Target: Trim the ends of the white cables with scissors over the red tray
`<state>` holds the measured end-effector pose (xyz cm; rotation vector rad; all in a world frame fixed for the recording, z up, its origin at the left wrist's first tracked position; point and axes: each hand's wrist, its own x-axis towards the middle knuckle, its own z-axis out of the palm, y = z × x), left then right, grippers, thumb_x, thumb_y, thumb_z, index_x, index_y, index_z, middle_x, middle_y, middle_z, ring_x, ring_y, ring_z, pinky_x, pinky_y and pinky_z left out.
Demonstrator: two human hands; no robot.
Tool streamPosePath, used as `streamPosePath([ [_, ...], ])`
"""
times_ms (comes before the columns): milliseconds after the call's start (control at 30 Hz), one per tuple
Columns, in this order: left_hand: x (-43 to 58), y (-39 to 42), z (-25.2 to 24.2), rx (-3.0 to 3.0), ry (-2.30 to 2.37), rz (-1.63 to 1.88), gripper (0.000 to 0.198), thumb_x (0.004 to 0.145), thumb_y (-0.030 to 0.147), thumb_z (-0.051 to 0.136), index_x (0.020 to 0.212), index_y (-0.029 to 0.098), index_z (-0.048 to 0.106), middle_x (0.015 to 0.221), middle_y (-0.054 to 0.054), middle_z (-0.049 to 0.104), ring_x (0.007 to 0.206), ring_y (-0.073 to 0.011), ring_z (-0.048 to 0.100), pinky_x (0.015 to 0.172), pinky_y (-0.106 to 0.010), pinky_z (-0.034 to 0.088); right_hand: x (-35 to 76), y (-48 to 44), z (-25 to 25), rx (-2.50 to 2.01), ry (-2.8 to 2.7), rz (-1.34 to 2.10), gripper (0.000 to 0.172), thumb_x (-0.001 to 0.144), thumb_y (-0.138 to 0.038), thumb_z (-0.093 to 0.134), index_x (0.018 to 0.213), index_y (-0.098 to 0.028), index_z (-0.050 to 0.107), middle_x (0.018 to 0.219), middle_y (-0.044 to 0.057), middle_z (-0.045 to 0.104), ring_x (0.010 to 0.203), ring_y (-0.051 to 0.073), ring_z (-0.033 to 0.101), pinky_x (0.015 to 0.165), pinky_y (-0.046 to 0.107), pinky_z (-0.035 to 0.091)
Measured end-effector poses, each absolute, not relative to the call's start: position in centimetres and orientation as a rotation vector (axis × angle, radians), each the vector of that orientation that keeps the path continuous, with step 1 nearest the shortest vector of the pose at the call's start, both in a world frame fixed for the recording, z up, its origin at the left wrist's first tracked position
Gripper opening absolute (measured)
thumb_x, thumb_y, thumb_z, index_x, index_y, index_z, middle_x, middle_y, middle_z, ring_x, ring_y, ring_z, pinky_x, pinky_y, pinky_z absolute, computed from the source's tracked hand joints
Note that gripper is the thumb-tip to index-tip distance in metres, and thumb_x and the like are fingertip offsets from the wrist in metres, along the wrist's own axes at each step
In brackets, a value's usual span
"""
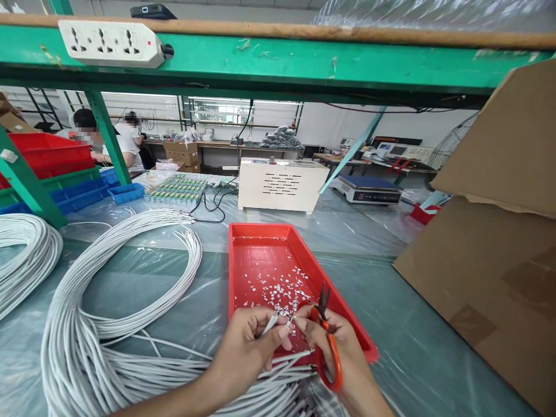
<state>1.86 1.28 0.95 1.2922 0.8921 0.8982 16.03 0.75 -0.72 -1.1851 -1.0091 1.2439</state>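
The left hand [244, 346] is pinching a thin white cable [270, 324] above a red rectangular plastic tray [260, 250]; the right hand [347, 347] is curling around orange-handled metal scissors [336, 356], perhaps also touching the cable's tip.

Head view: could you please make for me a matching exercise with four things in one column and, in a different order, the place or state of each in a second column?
Things
1. Orange-handled metal scissors
2. Red rectangular plastic tray
3. White multi-socket power strip
4. Cream box-shaped machine with slots

Places or states
A. On the front of the green beam
B. In the right hand
C. Standing just beyond the tray
D. Scattered with small silvery scraps

Pairs: 1-B, 2-D, 3-A, 4-C
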Motion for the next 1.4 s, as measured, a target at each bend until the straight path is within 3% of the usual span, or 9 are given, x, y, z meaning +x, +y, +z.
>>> streamPosePath([
  [100, 1.8, 1.5, 1.0, 1.23, 0.847, 0.872, 0.027, 0.074, 0.036, 0.058, 0.069, 0.01, 0.059, 0.057, -0.001, 0.058, 0.034, -0.0023, 0.032, 0.036, -0.017, 0.024, 16.9, 1.3, -0.7, -1.33, -1.268, 0.965, 0.02, 0.062, -0.033, 0.064, 0.056, -0.017, 0.054, 0.05, -0.004, 0.044, 0.047, 0.01, 0.037, 0.046, 0.021, 0.03],
  [233, 1.7, 1.7, 1.1, 1.158, 0.805, 0.805, 0.027, 0.073, 0.034, 0.059, 0.06, 0.01, 0.059, 0.044, 0.004, 0.05, 0.031, -0.0014, 0.03, 0.036, -0.016, 0.019, 18.0, 1.6, -0.9, -1.63, -1.572, 0.394, 0.025, 0.069, -0.032, 0.055, 0.05, -0.018, 0.046, 0.046, -0.006, 0.036, 0.046, 0.009, 0.03, 0.044, 0.02, 0.025],
  [300, 1.7, 1.7, 0.9, 1.106, 0.788, 0.768, 0.025, 0.072, 0.034, 0.06, 0.064, 0.01, 0.061, 0.047, 0.003, 0.054, 0.031, -0.0009, 0.03, 0.035, -0.016, 0.017, 18.4, 1.7, -1.1, -1.701, -1.629, 0.284, 0.024, 0.071, -0.032, 0.052, 0.052, -0.019, 0.044, 0.047, -0.006, 0.036, 0.046, 0.009, 0.03, 0.045, 0.02, 0.025],
  [433, 1.8, 1.3, -0.1, 1.045, 0.806, 0.692, 0.024, 0.069, 0.032, 0.064, 0.071, 0.008, 0.063, 0.053, 0.0, 0.058, 0.033, -0.0013, 0.036, 0.035, -0.016, 0.019, 18.7, 1.6, -1.2, -1.73, -1.604, 0.333, 0.032, 0.072, -0.037, 0.052, 0.049, -0.019, 0.04, 0.047, -0.006, 0.033, 0.046, 0.009, 0.031, 0.043, 0.019, 0.026],
  [600, 2.0, 0.9, -0.9, 0.937, 0.861, 0.852, 0.036, 0.061, 0.027, 0.072, 0.09, 0.012, 0.057, 0.052, 0.006, 0.052, 0.042, -0.0048, 0.045, 0.042, -0.016, 0.029, 18.5, 1.4, -0.8, -1.509, -1.479, 0.597, 0.025, 0.069, -0.035, 0.06, 0.052, -0.017, 0.054, 0.049, -0.004, 0.044, 0.047, 0.01, 0.04, 0.044, 0.018, 0.032],
  [767, 1.8, 1.1, -0.8, 0.85, 0.796, 0.938, 0.026, 0.061, 0.027, 0.073, 0.07, 0.014, 0.052, 0.055, 0.003, 0.055, 0.051, -0.0086, 0.051, 0.053, -0.021, 0.039, 17.6, 0.8, -0.2, -1.297, -1.396, 0.877, 0.016, 0.066, -0.031, 0.064, 0.07, -0.015, 0.066, 0.06, 0.001, 0.059, 0.056, 0.015, 0.051, 0.053, 0.024, 0.042],
  [1033, 0.6, 1.9, 0.0, 1.069, 0.874, 1.005, 0.022, 0.068, 0.032, 0.065, 0.063, 0.011, 0.061, 0.063, 0.0, 0.056, 0.063, -0.0108, 0.047, 0.062, -0.022, 0.037, 17.3, 0.1, 0.1, -1.339, -1.567, 0.476, 0.012, 0.065, -0.029, 0.064, 0.066, -0.018, 0.059, 0.057, -0.001, 0.052, 0.052, 0.013, 0.046, 0.051, 0.022, 0.038],
  [1200, 0.3, 2.1, 0.1, 1.203, 0.968, 1.115, 0.021, 0.063, 0.029, 0.07, 0.068, 0.011, 0.058, 0.058, 0.002, 0.052, 0.056, -0.0092, 0.043, 0.056, -0.021, 0.034, 17.5, -0.3, -0.1, -1.484, -1.897, 0.14, 0.036, 0.069, -0.034, 0.058, 0.046, -0.02, 0.035, 0.045, -0.006, 0.033, 0.043, 0.009, 0.027, 0.043, 0.021, 0.024],
  [1400, 0.4, 1.8, 0.4, 1.318, 0.955, 1.104, 0.021, 0.068, 0.027, 0.065, 0.064, 0.014, 0.049, 0.059, 0.003, 0.048, 0.056, -0.0091, 0.041, 0.054, -0.02, 0.033, 17.5, -0.4, 0.2, -1.581, -2.01, 0.065, 0.04, 0.071, -0.037, 0.055, 0.044, -0.019, 0.031, 0.042, -0.006, 0.033, 0.041, 0.008, 0.026, 0.043, 0.021, 0.021],
])
